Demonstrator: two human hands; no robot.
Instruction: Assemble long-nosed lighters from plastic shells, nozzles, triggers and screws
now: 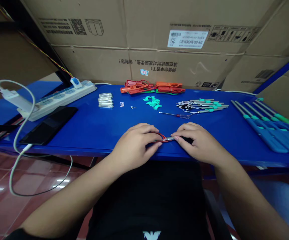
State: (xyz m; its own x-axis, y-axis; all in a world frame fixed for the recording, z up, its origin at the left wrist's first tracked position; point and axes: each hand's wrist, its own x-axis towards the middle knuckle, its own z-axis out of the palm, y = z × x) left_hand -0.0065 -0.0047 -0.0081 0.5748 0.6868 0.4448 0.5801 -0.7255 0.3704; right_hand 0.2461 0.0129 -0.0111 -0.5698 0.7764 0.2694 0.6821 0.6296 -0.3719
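Note:
Near the front edge of the blue table, my left hand (134,143) is closed on a red plastic piece (163,136), most of it hidden by the fingers. A short metal tube (170,138) lies against the red piece. The thumb and fingertips of my right hand (197,141) pinch its right end. Behind my hands lies a thin screwdriver (182,116) with a clear handle. Farther back are small mint-green plastic parts (152,102), and to the right of them several metal rods with green pieces and wires (209,105).
Red and orange plastic shells (139,87) lie before a cardboard box (144,36). Clear-and-metal cylinders (105,100) sit left of centre. At left are a power strip (56,99), a black phone (49,126) and a white cable (16,146). Blue-handled pieces with metal rods (272,130) lie at right.

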